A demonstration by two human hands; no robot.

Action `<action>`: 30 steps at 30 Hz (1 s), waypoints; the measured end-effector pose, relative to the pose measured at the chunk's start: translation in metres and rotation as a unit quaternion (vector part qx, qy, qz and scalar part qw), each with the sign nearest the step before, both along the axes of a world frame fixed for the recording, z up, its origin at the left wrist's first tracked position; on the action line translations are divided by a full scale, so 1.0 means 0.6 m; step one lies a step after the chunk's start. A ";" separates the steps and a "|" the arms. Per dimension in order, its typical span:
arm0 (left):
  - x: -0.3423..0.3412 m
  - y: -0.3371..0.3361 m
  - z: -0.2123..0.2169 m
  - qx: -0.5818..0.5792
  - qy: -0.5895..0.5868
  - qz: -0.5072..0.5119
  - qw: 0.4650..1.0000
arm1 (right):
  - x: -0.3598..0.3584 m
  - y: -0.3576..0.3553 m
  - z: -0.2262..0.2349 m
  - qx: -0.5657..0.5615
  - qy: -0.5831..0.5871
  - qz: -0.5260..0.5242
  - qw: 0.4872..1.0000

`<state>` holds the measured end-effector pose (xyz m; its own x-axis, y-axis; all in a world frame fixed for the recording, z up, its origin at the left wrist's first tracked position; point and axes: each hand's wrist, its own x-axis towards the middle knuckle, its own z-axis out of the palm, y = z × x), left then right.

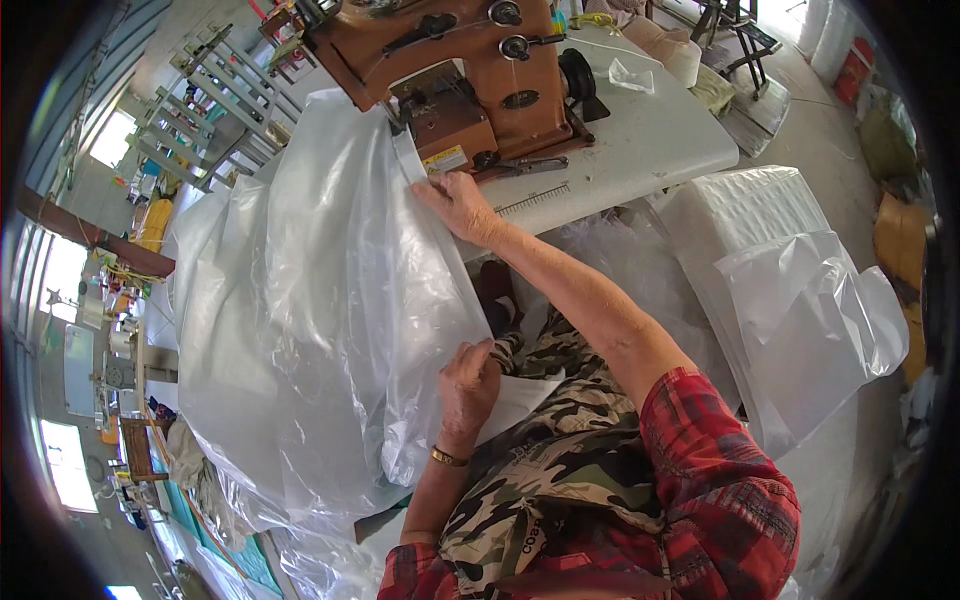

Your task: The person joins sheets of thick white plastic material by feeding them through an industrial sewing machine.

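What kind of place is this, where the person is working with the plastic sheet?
Probably a small sewing workshop for plastic bags. A brown industrial sewing machine stands on a white table, both hands feed a clear plastic sheet toward it, and a stack of white sheets lies beside it.

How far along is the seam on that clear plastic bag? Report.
Done: cannot tell; no finished seam is visible. In hand: the right hand presses the clear plastic bag edge at the brown sewing machine; the left hand grips the edge lower down. Left: the edge between the two hands looks unfed.
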<state>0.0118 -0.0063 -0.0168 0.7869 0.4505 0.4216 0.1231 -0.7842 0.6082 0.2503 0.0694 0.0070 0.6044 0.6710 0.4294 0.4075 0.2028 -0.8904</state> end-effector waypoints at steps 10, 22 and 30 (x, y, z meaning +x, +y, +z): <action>0.096 0.115 0.072 0.040 0.017 0.037 0.998 | -0.005 -0.012 0.011 0.037 -0.048 0.011 0.998; 0.218 0.208 0.104 0.130 -0.050 0.082 0.987 | 0.006 -0.001 0.003 0.004 0.068 0.051 0.996; 0.118 0.075 0.123 0.237 -0.097 0.061 0.965 | 0.011 0.006 -0.010 -0.002 0.059 0.035 0.998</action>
